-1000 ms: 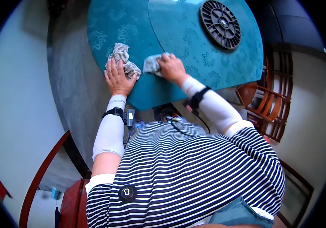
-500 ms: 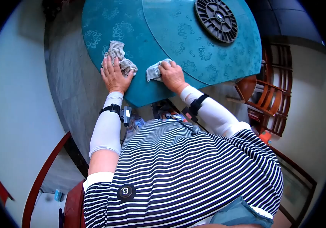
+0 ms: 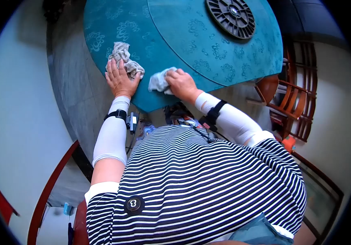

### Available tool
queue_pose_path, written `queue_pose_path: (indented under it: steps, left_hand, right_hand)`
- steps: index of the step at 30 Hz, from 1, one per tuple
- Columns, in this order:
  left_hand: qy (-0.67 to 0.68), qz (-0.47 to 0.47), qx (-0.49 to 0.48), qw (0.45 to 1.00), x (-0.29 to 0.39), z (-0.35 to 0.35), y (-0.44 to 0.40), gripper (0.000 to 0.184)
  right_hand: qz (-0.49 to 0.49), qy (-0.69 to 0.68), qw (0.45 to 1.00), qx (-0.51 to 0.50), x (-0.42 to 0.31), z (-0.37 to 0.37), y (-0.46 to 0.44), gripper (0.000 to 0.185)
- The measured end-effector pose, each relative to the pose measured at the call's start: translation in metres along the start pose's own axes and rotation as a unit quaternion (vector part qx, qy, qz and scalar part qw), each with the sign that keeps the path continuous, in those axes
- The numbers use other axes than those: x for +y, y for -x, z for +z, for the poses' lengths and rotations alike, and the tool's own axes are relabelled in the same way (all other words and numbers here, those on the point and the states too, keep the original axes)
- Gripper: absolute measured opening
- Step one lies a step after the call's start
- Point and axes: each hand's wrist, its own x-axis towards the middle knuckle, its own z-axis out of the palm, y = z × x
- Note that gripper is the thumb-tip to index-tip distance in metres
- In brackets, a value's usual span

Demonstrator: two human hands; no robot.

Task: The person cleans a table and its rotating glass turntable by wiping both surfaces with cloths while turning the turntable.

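My left hand [image 3: 121, 83] lies flat with its fingers stretched over a crumpled grey-beige rag [image 3: 120, 50] near the left edge of the teal table [image 3: 171, 28]. Part of that rag is hidden beneath the palm and fingers. To its right, my right hand [image 3: 184, 87] has curled fingers gripping a pale blue-grey rag [image 3: 157, 82], which is bunched and slightly blurred against the tabletop. The two rags are apart, with a strip of teal surface between them.
A round black slotted disc [image 3: 245, 25] sits on the table's far right part. A curved seam crosses the patterned tabletop. Wooden chairs [image 3: 292, 98] stand beyond its right side, and grey floor [image 3: 71, 65] runs along the left.
My right hand has moved the pale rag slightly left and toward my body. The left hand stays on its rag. The whole view has shifted a little.
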Motion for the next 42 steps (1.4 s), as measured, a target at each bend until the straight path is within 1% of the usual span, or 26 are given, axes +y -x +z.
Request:
queue_pose_path:
  steps: [1,2,3,5,6,9,10,13,14,16,17,19,21,23,25,27,28,29,31,33,35,36,39,40,41,42]
  left_hand:
    - [0.001,-0.001,0.005,1.0,0.0,0.001,-0.003,0.088]
    - [0.002,0.001,0.007,1.0,0.001,0.001,-0.004,0.088]
    - [0.001,0.001,0.005,1.0,0.001,0.0,-0.004,0.088]
    - [-0.001,-0.001,0.002,1.0,0.0,0.0,-0.005,0.088]
    - [0.001,0.0,0.003,1.0,0.001,0.0,-0.005,0.088]
    - [0.0,-0.001,0.002,1.0,0.0,-0.001,-0.003,0.089]
    - [0.0,-0.003,0.002,1.0,0.001,0.0,-0.003,0.089]
    - [0.004,-0.001,0.004,1.0,0.0,0.0,-0.003,0.089]
    - [0.005,0.001,0.005,1.0,0.0,0.0,-0.004,0.089]
    - [0.0,-0.003,-0.003,1.0,0.001,-0.001,-0.003,0.089]
    - [0.001,-0.007,-0.005,1.0,0.001,-0.001,-0.002,0.089]
    - [0.005,0.001,0.003,1.0,0.0,-0.001,-0.003,0.088]
    - [0.0,-0.003,0.002,1.0,0.001,-0.001,-0.003,0.088]
    - [-0.002,-0.005,-0.005,1.0,0.002,-0.003,-0.003,0.088]
    - [-0.003,-0.002,-0.003,1.0,0.001,-0.002,-0.004,0.088]
    - [-0.005,-0.002,-0.004,1.0,0.001,0.0,-0.004,0.087]
    - [-0.006,-0.001,0.0,1.0,0.001,0.0,-0.004,0.087]
    - [-0.008,0.0,0.004,1.0,0.002,-0.001,-0.002,0.087]
    - [-0.008,0.0,0.002,1.0,0.001,0.0,-0.002,0.086]
    - [-0.005,0.006,-0.003,1.0,0.001,0.001,-0.001,0.086]
    - [-0.011,0.006,-0.003,1.0,0.0,0.001,-0.003,0.085]
    - [-0.012,0.006,-0.003,1.0,0.001,0.0,-0.003,0.082]
    - [-0.017,0.017,0.011,1.0,-0.002,0.004,-0.002,0.08]
    - [-0.012,0.025,0.023,0.999,-0.002,0.004,-0.002,0.074]
    - [-0.011,0.03,0.023,0.999,-0.002,0.004,-0.002,0.074]
    - [-0.006,0.037,0.034,0.999,-0.004,0.005,-0.003,0.069]
  right_hand:
    - [-0.047,-0.036,0.998,-0.037,0.005,-0.004,0.003,0.025]
    - [-0.082,-0.027,0.995,-0.048,0.012,-0.007,0.005,0.025]
    - [-0.082,-0.024,0.995,-0.047,0.018,-0.013,0.002,0.025]
    - [0.005,0.066,0.996,-0.068,0.027,-0.02,-0.006,0.026]
    - [0.032,0.054,0.998,-0.01,0.029,-0.019,-0.012,0.024]
    - [0.026,0.016,1.0,0.007,0.009,-0.002,-0.019,0.02]
    - [0.013,-0.002,0.999,0.035,-0.001,0.002,-0.016,0.017]
    - [-0.055,-0.043,0.996,-0.053,0.001,0.002,0.01,0.023]
    - [-0.054,-0.041,0.996,-0.052,0.006,-0.002,0.013,0.023]
    - [0.005,0.019,0.998,-0.062,0.013,-0.013,0.01,0.027]
    - [0.044,0.02,0.997,-0.065,0.018,-0.01,0.002,0.029]
    - [0.025,0.037,0.999,0.008,0.017,0.002,-0.012,0.029]
    - [0.045,0.006,0.999,0.026,0.002,0.01,-0.013,0.027]
    - [-0.014,-0.019,0.999,-0.042,-0.012,0.005,0.002,0.031]
    - [-0.055,-0.018,0.996,-0.066,-0.007,-0.003,0.015,0.033]
    - [-0.027,0.051,0.997,-0.042,0.008,-0.011,0.01,0.031]
    - [0.003,0.039,0.999,-0.01,0.014,-0.008,0.002,0.029]
    - [0.019,0.062,0.998,-0.015,0.019,-0.001,-0.005,0.03]
    - [0.048,0.046,0.998,-0.008,0.006,0.005,-0.014,0.031]
    - [0.011,0.003,1.0,-0.009,-0.006,0.007,-0.006,0.025]
    - [-0.058,-0.035,0.996,-0.063,-0.007,0.004,0.011,0.024]
    - [-0.058,-0.055,0.992,-0.093,-0.006,0.0,0.02,0.023]
    - [-0.008,-0.043,0.993,-0.111,0.002,-0.023,0.053,0.024]
    - [0.018,-0.014,0.995,-0.096,0.008,-0.028,0.065,0.024]
    - [0.069,-0.026,0.996,-0.054,0.014,-0.028,0.08,0.025]
    - [0.102,-0.022,0.994,-0.029,0.02,-0.03,0.092,0.026]
